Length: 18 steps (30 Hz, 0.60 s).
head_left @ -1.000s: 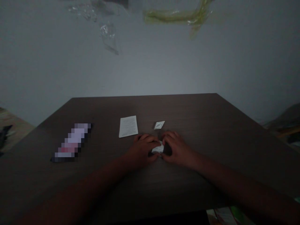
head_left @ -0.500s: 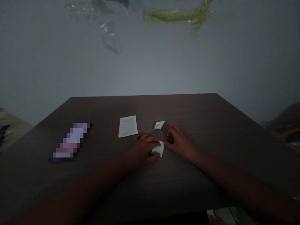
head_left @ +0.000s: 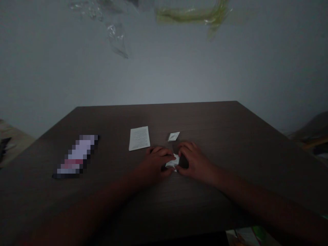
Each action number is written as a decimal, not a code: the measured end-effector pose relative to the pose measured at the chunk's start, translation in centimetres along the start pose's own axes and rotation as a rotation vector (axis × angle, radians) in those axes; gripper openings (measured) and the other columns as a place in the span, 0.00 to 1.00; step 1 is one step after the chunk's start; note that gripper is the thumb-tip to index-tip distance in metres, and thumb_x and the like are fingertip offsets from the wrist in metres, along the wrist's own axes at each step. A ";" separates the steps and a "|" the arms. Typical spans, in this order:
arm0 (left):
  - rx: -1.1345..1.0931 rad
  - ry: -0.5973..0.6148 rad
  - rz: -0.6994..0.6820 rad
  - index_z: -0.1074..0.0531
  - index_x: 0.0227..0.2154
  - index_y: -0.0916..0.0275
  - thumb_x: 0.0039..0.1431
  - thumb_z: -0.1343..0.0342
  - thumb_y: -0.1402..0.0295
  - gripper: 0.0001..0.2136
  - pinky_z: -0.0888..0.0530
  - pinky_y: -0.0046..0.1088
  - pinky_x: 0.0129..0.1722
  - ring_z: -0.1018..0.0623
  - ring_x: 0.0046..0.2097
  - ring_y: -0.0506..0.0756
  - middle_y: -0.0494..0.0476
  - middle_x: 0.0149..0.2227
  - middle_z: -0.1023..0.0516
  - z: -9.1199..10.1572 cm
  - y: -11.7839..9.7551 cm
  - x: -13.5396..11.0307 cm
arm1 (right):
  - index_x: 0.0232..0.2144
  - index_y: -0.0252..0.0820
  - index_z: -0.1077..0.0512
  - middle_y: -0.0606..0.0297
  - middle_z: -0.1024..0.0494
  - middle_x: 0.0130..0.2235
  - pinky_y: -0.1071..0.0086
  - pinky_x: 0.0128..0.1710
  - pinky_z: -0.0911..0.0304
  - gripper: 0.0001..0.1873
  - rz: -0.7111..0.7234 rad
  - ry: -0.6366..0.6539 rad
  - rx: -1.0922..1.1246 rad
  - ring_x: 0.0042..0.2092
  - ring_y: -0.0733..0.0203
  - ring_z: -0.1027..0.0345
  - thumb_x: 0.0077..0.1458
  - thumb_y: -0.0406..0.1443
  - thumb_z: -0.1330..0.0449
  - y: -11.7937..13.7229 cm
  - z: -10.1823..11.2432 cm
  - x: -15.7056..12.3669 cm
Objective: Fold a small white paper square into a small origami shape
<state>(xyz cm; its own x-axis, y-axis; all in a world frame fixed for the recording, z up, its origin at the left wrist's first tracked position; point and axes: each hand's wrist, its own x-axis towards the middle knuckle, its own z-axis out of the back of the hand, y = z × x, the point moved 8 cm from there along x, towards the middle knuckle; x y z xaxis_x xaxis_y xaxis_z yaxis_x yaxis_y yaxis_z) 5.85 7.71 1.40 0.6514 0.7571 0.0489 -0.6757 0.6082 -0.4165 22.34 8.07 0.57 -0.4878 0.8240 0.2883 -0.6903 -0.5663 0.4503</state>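
Note:
A small white piece of paper (head_left: 172, 163) with faint print lies on the table between my hands. My left hand (head_left: 156, 163) grips its left side, thumb at the near edge and fingers over the far edge. At the right edge, the thumb and fingers of my right hand (head_left: 194, 158) are curled onto the paper. Just beyond my hands rests a small folded white paper piece (head_left: 174, 136), diamond-like in outline. A larger printed sheet or pad of paper (head_left: 139, 138) lies flat past my left hand. My fingers partly hide the held paper.
A phone-like slab (head_left: 77, 155) with a pixelated face lies on the left of the dark wooden table (head_left: 205, 116). Clear plastic (head_left: 116, 37) and yellow tape (head_left: 189, 15) hang on the wall behind. Colourful items show below the table's near right edge.
My right hand has moved left and nearer to me, and its fingers now meet the paper's right edge. My left hand has stayed on the paper.

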 end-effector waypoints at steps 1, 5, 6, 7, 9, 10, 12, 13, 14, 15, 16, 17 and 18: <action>-0.003 0.003 -0.006 0.14 0.63 0.52 0.76 0.32 0.69 0.16 0.31 0.57 0.74 0.19 0.69 0.69 0.57 0.65 0.12 0.1 -0.1 0.0 | 0.45 0.50 0.25 0.53 0.17 0.60 0.41 0.65 0.26 0.17 0.013 0.012 0.014 0.63 0.36 0.23 0.60 0.37 0.21 0.4 0.0 -0.1; 0.013 -0.002 -0.007 0.12 0.61 0.49 0.76 0.33 0.72 0.17 0.29 0.54 0.73 0.18 0.68 0.68 0.54 0.64 0.11 0.2 0.3 0.0 | 0.44 0.50 0.26 0.54 0.17 0.59 0.43 0.66 0.26 0.17 0.012 0.019 0.051 0.63 0.38 0.23 0.61 0.35 0.22 0.6 0.0 -0.2; 0.021 -0.001 -0.004 0.12 0.61 0.49 0.75 0.33 0.71 0.17 0.29 0.54 0.72 0.18 0.68 0.68 0.54 0.63 0.11 0.0 0.5 0.0 | 0.44 0.50 0.27 0.54 0.17 0.59 0.43 0.65 0.26 0.17 0.001 0.016 0.051 0.63 0.38 0.23 0.61 0.34 0.23 0.4 -0.1 -0.1; 0.026 0.005 -0.002 0.12 0.62 0.48 0.75 0.32 0.69 0.17 0.29 0.54 0.72 0.18 0.68 0.68 0.54 0.63 0.11 -0.2 0.7 0.1 | 0.43 0.50 0.27 0.54 0.17 0.58 0.43 0.65 0.26 0.16 -0.016 0.009 0.046 0.62 0.38 0.23 0.61 0.34 0.23 -0.1 -0.2 0.1; 0.026 0.017 -0.006 0.13 0.63 0.47 0.75 0.31 0.67 0.17 0.29 0.55 0.73 0.18 0.69 0.69 0.55 0.64 0.11 -0.7 1.1 0.1 | 0.43 0.49 0.27 0.53 0.16 0.56 0.43 0.63 0.26 0.15 -0.058 -0.017 0.026 0.61 0.37 0.22 0.61 0.34 0.25 -1.2 -0.2 0.5; 0.024 0.016 -0.010 0.13 0.63 0.46 0.75 0.31 0.66 0.17 0.29 0.56 0.73 0.19 0.69 0.69 0.55 0.64 0.12 -0.8 1.3 0.2 | 0.42 0.49 0.28 0.52 0.16 0.55 0.42 0.62 0.26 0.15 -0.086 -0.042 0.010 0.60 0.37 0.22 0.61 0.34 0.25 -1.9 0.0 0.8; 0.019 0.010 -0.021 0.13 0.64 0.46 0.76 0.32 0.66 0.18 0.29 0.56 0.74 0.19 0.70 0.70 0.55 0.65 0.12 -0.9 1.4 0.1 | 0.42 0.49 0.28 0.53 0.17 0.54 0.43 0.61 0.26 0.15 -0.144 -0.086 -0.010 0.59 0.37 0.22 0.61 0.33 0.26 -3.2 0.3 1.2; 0.016 0.007 -0.023 0.13 0.64 0.46 0.76 0.32 0.66 0.18 0.29 0.56 0.74 0.19 0.70 0.70 0.55 0.65 0.12 -0.8 1.4 0.1 | 0.42 0.49 0.28 0.52 0.17 0.54 0.43 0.61 0.26 0.15 -0.163 -0.095 -0.017 0.59 0.36 0.22 0.61 0.34 0.26 -3.6 0.4 1.4; 0.014 0.007 -0.021 0.13 0.64 0.46 0.76 0.32 0.66 0.18 0.29 0.57 0.73 0.19 0.70 0.70 0.56 0.65 0.12 -0.8 1.3 0.1 | 0.42 0.49 0.28 0.52 0.17 0.53 0.43 0.61 0.26 0.14 -0.173 -0.101 -0.021 0.59 0.36 0.22 0.61 0.34 0.26 -3.9 0.4 1.5; 0.012 0.012 -0.019 0.13 0.64 0.47 0.76 0.32 0.66 0.18 0.29 0.57 0.73 0.19 0.70 0.70 0.56 0.65 0.12 -0.7 1.3 0.1 | 0.42 0.49 0.28 0.52 0.17 0.54 0.43 0.61 0.26 0.14 -0.174 -0.102 -0.021 0.59 0.36 0.22 0.61 0.34 0.26 -3.9 0.5 1.6; 0.009 0.020 -0.017 0.13 0.64 0.47 0.76 0.32 0.66 0.18 0.30 0.58 0.73 0.20 0.70 0.70 0.57 0.65 0.12 -0.6 1.2 0.1 | 0.42 0.49 0.28 0.52 0.16 0.54 0.43 0.61 0.26 0.14 -0.167 -0.098 -0.018 0.59 0.36 0.22 0.61 0.34 0.26 -3.8 0.5 1.6; 0.007 0.028 -0.015 0.13 0.65 0.48 0.76 0.32 0.67 0.18 0.29 0.58 0.73 0.20 0.70 0.71 0.57 0.65 0.12 -0.5 1.1 0.0 | 0.42 0.49 0.28 0.52 0.16 0.54 0.42 0.61 0.26 0.14 -0.152 -0.091 -0.013 0.59 0.36 0.22 0.61 0.34 0.26 -3.5 0.4 1.6; 0.005 0.039 -0.015 0.14 0.65 0.48 0.76 0.32 0.67 0.19 0.29 0.58 0.73 0.20 0.70 0.70 0.57 0.66 0.12 -0.4 1.1 0.0 | 0.43 0.49 0.27 0.52 0.16 0.54 0.42 0.62 0.26 0.14 -0.133 -0.078 -0.008 0.59 0.36 0.22 0.62 0.35 0.26 -3.0 0.4 1.5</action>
<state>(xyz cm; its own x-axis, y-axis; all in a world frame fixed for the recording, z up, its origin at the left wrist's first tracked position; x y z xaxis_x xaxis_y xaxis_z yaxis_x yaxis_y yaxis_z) 5.30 8.27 0.59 0.6744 0.7381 0.0199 -0.6674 0.6208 -0.4114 23.92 11.01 -0.05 -0.3489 0.8906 0.2916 -0.7502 -0.4519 0.4827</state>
